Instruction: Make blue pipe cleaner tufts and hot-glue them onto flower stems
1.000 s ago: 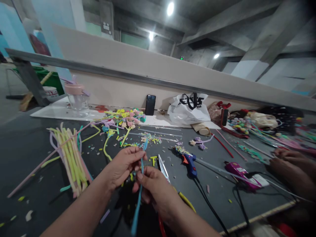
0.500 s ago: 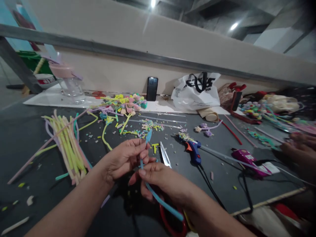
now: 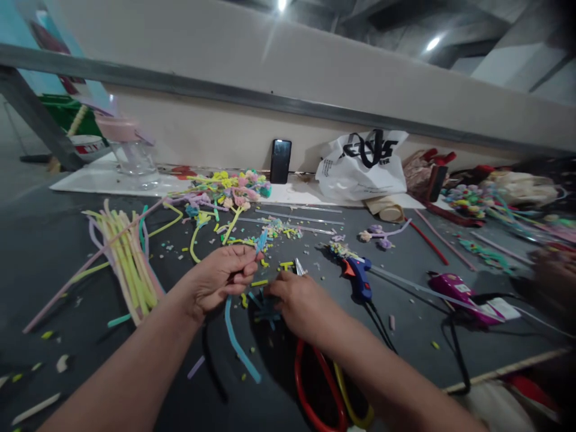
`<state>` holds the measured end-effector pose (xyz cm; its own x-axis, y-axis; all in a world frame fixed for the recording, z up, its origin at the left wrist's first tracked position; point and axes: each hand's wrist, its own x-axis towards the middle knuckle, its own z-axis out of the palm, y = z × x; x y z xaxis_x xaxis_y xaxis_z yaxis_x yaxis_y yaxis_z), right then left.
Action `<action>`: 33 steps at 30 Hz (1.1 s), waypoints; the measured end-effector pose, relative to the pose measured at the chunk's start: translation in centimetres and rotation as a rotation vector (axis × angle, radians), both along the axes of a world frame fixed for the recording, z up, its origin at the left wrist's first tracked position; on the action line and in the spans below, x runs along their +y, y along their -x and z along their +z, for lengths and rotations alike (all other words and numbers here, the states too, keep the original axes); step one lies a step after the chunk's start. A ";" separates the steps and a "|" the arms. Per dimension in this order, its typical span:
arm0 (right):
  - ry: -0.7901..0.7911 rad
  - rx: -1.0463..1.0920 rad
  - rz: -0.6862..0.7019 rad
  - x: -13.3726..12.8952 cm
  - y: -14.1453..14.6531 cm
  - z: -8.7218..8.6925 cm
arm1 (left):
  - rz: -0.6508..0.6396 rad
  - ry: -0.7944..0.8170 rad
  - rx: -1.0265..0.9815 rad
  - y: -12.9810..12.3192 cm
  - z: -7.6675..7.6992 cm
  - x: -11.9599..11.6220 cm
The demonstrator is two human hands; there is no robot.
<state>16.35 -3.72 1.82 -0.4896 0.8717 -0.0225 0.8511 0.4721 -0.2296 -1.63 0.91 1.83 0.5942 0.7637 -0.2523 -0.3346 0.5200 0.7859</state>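
My left hand (image 3: pixel 229 270) is closed in a pinch on a light blue pipe cleaner (image 3: pixel 240 348). Its tip pokes out above the fingers, and the long end hangs down in a curve below. My right hand (image 3: pixel 299 300) reaches down to a small heap of short blue pipe cleaner pieces (image 3: pixel 267 313) on the dark tabletop. Its fingers are bent together at the heap, and what they hold is hidden. Beneath my right hand and forearm lie scissors (image 3: pixel 300 378) with red and yellow handles, the blade tip showing beyond.
Left lies a bundle of pastel pipe cleaners (image 3: pixel 130 258); behind are finished fuzzy flowers (image 3: pixel 238 189). A blue glue gun (image 3: pixel 360 279) and a purple one (image 3: pixel 454 288) with cords lie right. A phone (image 3: pixel 280 161) and white bag (image 3: pixel 362 165) stand at the back. Another person's hand (image 3: pixel 553 276) is far right.
My right hand has let go of the blue pipe cleaner and moved down to the short blue pieces. My left hand keeps hold, and the pipe cleaner's free end now hangs down.
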 end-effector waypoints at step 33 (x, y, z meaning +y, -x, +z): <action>0.360 1.381 -0.510 1.6 -1.4 -0.3 | -0.046 0.071 0.019 -0.8 -0.3 -0.5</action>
